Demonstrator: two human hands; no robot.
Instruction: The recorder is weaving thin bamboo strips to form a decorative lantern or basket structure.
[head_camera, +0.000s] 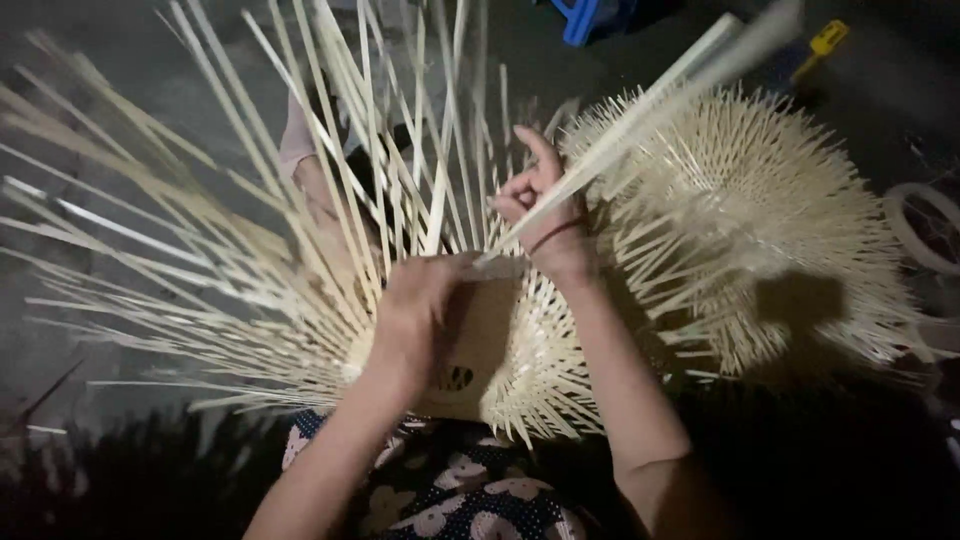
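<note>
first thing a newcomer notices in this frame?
The fan of pale bamboo strips spraying up and left from a half-woven basket base at centre. The left hand presses on that base while the right hand pinches one long strip running up right. Another spiky woven piece lies on the right.

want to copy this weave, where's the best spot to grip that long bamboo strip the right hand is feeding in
Grip the strip low, near the woven base, from its right side, as the right hand does. It is long, thin and slanted, so a high grip would likely let it flex.
</note>
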